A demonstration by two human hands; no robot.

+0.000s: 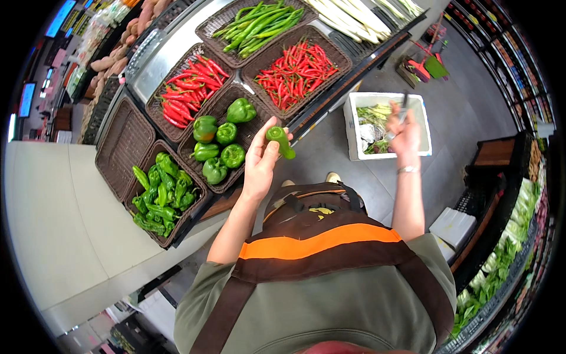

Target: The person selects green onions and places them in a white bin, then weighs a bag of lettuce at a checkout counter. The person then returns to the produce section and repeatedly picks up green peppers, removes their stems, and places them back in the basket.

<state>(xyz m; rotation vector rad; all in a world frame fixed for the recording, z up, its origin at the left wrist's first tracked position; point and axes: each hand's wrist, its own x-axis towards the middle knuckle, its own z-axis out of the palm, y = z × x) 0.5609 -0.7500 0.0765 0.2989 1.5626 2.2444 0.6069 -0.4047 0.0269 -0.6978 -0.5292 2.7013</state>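
Note:
Between the thumb and fingers of my left hand [261, 161] is a green pepper [282, 142], held beside the basket of bell peppers [233, 155]. My right hand [407, 138] grips a small knife-like tool [404, 107], blurred, with a dark end pointing away from me. That hand is above a white foam box [353, 140] on the floor. Inside the box lie vegetable trimmings [375, 116] and a crumpled whitish piece [368, 132]; my right hand hides part of them.
Wicker baskets hold green peppers [166, 186], red chillies [190, 86], small red chillies [300, 66] and long green chillies [261, 24]. One brown basket [126, 146] holds nothing visible. A broom and dustpan [426, 66] stand beyond the box. Leafy vegetables [495, 252] line the right shelf.

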